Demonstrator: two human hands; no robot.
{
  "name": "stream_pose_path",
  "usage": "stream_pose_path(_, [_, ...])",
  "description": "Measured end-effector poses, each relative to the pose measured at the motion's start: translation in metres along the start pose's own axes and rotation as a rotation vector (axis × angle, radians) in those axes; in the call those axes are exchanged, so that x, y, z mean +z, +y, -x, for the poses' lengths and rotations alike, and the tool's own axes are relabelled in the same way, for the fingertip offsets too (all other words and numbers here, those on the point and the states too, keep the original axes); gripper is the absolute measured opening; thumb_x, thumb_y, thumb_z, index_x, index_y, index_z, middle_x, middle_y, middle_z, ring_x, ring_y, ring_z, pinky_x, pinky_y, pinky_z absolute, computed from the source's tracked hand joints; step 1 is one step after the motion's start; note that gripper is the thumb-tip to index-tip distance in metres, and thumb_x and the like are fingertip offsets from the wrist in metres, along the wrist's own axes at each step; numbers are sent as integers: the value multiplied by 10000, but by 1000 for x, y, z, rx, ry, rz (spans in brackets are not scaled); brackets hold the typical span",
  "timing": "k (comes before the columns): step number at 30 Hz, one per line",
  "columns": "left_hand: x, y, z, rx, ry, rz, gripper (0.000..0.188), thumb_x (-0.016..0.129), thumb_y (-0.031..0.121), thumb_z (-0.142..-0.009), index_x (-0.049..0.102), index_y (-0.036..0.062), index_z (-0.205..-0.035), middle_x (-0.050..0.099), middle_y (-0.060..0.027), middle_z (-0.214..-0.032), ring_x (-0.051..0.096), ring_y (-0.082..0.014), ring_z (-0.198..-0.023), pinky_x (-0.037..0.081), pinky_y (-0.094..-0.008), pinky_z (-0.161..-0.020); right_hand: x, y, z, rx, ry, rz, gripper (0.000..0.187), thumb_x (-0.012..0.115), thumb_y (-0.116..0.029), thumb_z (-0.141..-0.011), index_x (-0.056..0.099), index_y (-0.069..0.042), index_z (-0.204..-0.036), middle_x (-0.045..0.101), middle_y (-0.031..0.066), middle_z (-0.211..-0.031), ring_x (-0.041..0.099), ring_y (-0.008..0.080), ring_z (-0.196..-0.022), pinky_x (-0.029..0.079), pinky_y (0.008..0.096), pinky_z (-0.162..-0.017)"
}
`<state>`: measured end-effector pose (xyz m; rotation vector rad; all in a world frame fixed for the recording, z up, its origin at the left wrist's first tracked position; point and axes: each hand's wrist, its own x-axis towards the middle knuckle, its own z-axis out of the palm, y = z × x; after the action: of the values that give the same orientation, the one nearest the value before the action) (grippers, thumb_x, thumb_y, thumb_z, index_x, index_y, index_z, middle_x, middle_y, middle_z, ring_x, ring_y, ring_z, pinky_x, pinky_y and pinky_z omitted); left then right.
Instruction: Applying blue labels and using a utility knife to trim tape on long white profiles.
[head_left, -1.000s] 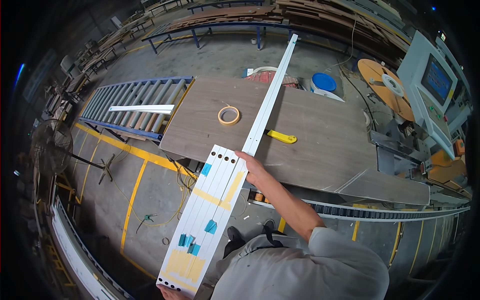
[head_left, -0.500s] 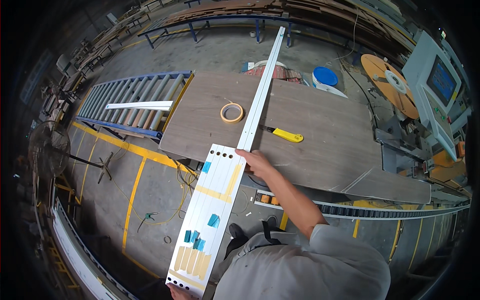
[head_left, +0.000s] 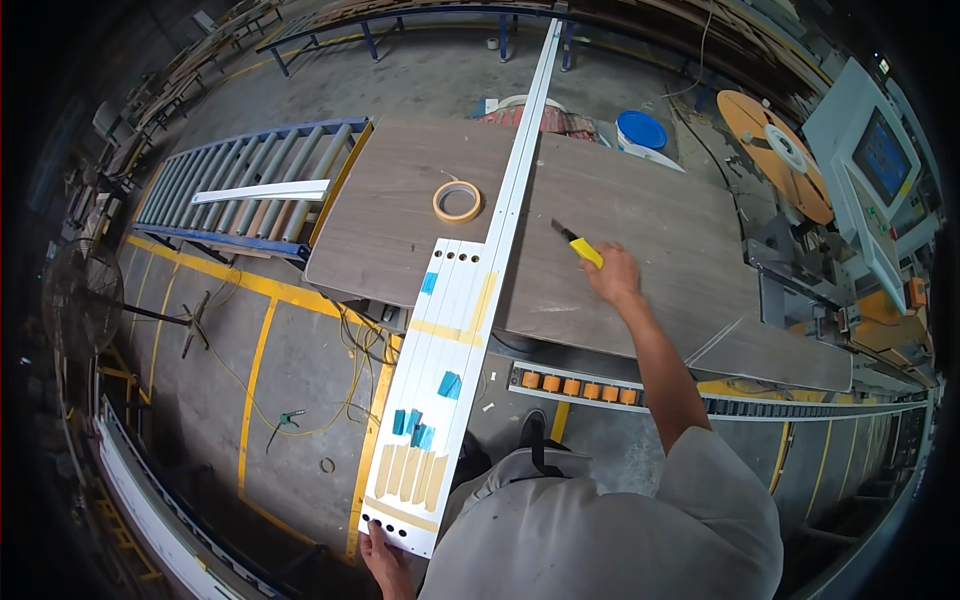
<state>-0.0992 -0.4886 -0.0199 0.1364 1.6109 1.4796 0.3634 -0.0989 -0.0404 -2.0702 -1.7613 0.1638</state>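
We log: L hand (head_left: 388, 562) grips the near end of the white panel (head_left: 425, 365), thumb on top by a row of dark holes, rest of fingers hidden underneath. R hand (head_left: 614, 272) is closed round the handle of the yellow cutter knife (head_left: 584, 250), blade pointing fwd & to the left, R of the panel; whether knife touches the table (head_left: 650, 230) we can't tell. Panel's far end is over the tabletop, near end sticks out past table's near edge.

Long white strip (head_left: 527, 150) runs along panel's R side, on past its far end, across table & beyond. On panel we see blue tape bits (head_left: 450, 384) and yellow tape strips (head_left: 445, 331) (several side by side nr the bottom, others forming a corner higher up).

Tape roll (head_left: 457, 217) lies flat on table, L of strip. Further L: roller conveyor (head_left: 297, 152) w/ white pieces (head_left: 260, 191) on top. Beyond table, blue lid (head_left: 641, 129); off to R, console w/ screen (head_left: 882, 155).
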Motion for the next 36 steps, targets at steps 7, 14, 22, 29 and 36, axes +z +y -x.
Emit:
stream_pose_path(7, [-11,-6,-16,-185,-148,-27,237,656,145,-898,605,50,-1110,674,-63,-995,667,-181,-882,563,-371,-772,0,41,46,296,-24,-825,170,656,-191,-887,645,-37,-960,627,29,-714,615,123,-627,478,271,-555])
stream_pose_path(14, [-29,8,-59,-408,-440,-62,288,727,136,-824,667,70,-1098,701,-74,-1004,677,-219,-906,553,-458,-815,-30,-19,115,485,-109,-1055,175,612,-216,-928,616,-44,-896,508,-35,-656,484,55,-552,408,219,-512])
stream_pose_path(22, [-15,21,-96,-460,-779,-415,190,716,88,-848,710,23,-1026,722,-47,-942,655,-114,-841,503,-287,-792,-41,-64,200,447,-105,-847,219,672,-236,-894,621,-38,-816,475,-55,-631,431,42,-591,354,242,-531])
stream_pose_path(29, [-2,1,-64,-435,-830,-440,209,734,79,-833,715,33,-1036,721,-37,-976,644,-102,-874,472,-261,-820,-49,-44,257,324,-109,-914,162,688,-160,-876,644,-16,-938,610,5,-771,558,81,-711,464,252,-665])
stream_pose_path(36, [48,-64,24,-509,-898,-394,243,697,105,-879,677,22,-1107,711,-59,-1013,657,-123,-909,524,-314,-833,-88,18,334,357,-112,-941,137,694,-128,-881,648,-22,-955,609,-36,-792,529,31,-724,439,201,-653])
